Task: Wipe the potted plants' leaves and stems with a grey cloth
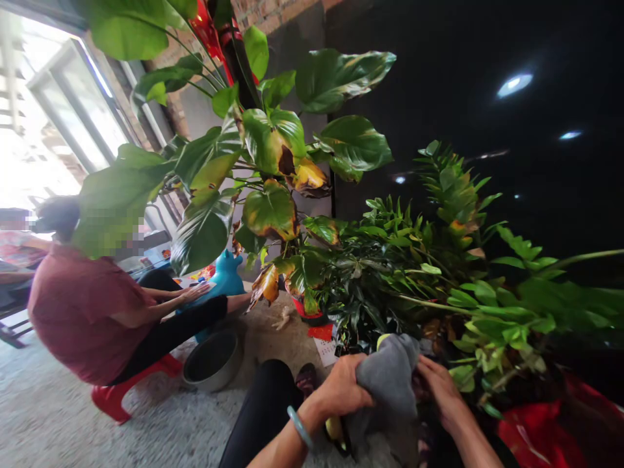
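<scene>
Low in front of me, my left hand [344, 388] is closed around a bunched grey cloth [390, 374], thumb along its near side. My right hand [441, 388] grips the cloth's other side, with its fingertips partly hidden by the fabric and plants. A yellow-green edge shows at the top of the cloth; I cannot make out whether it belongs to it. A pale green bangle [299, 427] circles my left wrist. Close beyond the cloth are the dark leaves of a bushy plant [361, 292].
A tall plant [270, 208] with browned leaves rises ahead. To the right spreads another leafy plant [468, 299] above red wrapping [531, 432]. On the left, a person [88, 312] sits on a red stool [114, 396] beside a grey basin [214, 383] and a blue animal-shaped object [227, 276].
</scene>
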A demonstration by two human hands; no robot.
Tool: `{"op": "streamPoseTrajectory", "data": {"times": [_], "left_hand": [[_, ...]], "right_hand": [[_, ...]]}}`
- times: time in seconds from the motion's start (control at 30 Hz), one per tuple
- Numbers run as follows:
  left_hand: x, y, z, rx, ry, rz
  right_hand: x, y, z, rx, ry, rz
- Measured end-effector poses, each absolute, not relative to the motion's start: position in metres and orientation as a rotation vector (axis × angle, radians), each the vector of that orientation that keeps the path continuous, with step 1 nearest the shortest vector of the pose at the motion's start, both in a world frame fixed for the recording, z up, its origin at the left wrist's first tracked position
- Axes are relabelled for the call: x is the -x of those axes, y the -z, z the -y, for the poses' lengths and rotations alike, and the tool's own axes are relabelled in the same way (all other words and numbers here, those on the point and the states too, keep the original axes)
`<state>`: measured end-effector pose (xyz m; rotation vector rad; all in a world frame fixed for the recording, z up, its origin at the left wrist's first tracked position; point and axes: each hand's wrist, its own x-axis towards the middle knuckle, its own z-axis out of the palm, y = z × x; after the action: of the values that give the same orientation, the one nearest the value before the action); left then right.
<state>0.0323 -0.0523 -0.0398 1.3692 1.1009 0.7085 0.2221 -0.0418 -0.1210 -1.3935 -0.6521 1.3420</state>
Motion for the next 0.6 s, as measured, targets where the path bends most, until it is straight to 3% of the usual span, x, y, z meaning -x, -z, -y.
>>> {"op": "streamPoseTrajectory", "data": {"times": [0.37,0.6], "left_hand": [[-0.026,0.009,0.050,-0.857,-0.938,-0.768],[-0.034,0.038,0.057,-1.333,-0.671,-1.170]], "right_hand": [[-0.221,0.107,0.048,1.443,-1.362,0.623],[-0.224,0.108,0.045,1.424,-1.387,0.651]]}}
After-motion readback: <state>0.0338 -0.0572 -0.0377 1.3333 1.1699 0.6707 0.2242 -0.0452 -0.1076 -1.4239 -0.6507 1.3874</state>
